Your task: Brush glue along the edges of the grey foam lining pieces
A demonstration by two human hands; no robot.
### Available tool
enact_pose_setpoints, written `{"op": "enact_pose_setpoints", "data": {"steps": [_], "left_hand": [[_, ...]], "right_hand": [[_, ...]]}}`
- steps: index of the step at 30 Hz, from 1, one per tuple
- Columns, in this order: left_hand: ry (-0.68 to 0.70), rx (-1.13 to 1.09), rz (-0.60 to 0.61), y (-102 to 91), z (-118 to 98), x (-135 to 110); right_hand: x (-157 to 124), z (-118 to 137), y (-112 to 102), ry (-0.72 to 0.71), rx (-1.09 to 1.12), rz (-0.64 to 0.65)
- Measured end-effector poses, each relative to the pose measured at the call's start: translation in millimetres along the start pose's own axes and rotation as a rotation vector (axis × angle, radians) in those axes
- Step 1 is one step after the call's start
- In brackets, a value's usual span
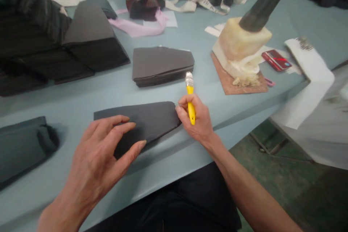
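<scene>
A dark grey tapered panel (152, 119) lies flat in front of me near the table's front edge. Over its left part my left hand (100, 152) is spread, fingers apart, holding nothing; whether the fingertips press on the panel I cannot tell. At the panel's narrow right end, my right hand (197, 117) grips a brush (191, 107) with a yellow handle. The brush stands bristles up, and white matter coats its tip. The right fingertips are at the panel's rounded corner. Just beyond lies a stack of similar dark panels (163, 63).
A glue-smeared pale container (241, 40) with a dark handle rising from it sits on a brown board (231, 83). Beside it is a red box (276, 60). Tall dark stacks (92, 40) stand at left, with a folded dark piece (24, 145) nearer. Pink cloth (138, 27) lies behind.
</scene>
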State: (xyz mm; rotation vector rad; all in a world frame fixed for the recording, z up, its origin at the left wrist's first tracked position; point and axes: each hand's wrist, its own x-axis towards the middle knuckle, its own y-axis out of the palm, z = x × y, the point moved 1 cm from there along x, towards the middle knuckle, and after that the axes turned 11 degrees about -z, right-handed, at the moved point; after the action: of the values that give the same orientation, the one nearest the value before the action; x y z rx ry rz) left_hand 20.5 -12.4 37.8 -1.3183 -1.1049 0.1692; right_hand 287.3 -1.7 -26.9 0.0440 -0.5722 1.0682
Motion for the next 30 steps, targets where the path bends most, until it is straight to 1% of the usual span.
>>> {"op": "enact_pose_setpoints", "data": {"steps": [3, 6, 9, 12, 14, 17, 20, 23, 25, 27, 30], "left_hand": [[-0.047, -0.007, -0.021, -6.3, 9, 7], [-0.098, -0.066, -0.041, -9.7, 22, 19], [-0.167, -0.153, -0.012, -8.0, 40, 34], [-0.258, -0.237, 0.043, -1.3, 64, 53], [-0.330, -0.286, 0.083, 5.1, 81, 66], [-0.445, -0.329, 0.125, 16.1, 104, 85], [-0.500, -0.366, 0.140, 27.3, 116, 104], [-0.477, -0.423, 0.131, 37.6, 121, 122], [-0.422, -0.459, 0.111, 44.2, 122, 133], [-0.329, -0.485, 0.098, 51.0, 123, 144], [-0.133, -0.491, 0.091, 62.3, 122, 157]], "right_hand": [[-3, -1, -1, -0.046, 0.013, -0.045], [-5, -1, -6, -0.032, 0.052, -0.047], [1, 6, -16, -0.024, 0.143, -0.062], [21, 19, -25, 0.022, 0.287, -0.083], [39, 25, -29, 0.105, 0.376, -0.084], [67, 28, -27, 0.232, 0.428, -0.079], [86, 27, -19, 0.284, 0.435, -0.136], [98, 24, -10, 0.284, 0.448, -0.221], [104, 21, -6, 0.284, 0.445, -0.261], [110, 18, -4, 0.270, 0.425, -0.297], [122, 13, -4, 0.214, 0.394, -0.351]]}}
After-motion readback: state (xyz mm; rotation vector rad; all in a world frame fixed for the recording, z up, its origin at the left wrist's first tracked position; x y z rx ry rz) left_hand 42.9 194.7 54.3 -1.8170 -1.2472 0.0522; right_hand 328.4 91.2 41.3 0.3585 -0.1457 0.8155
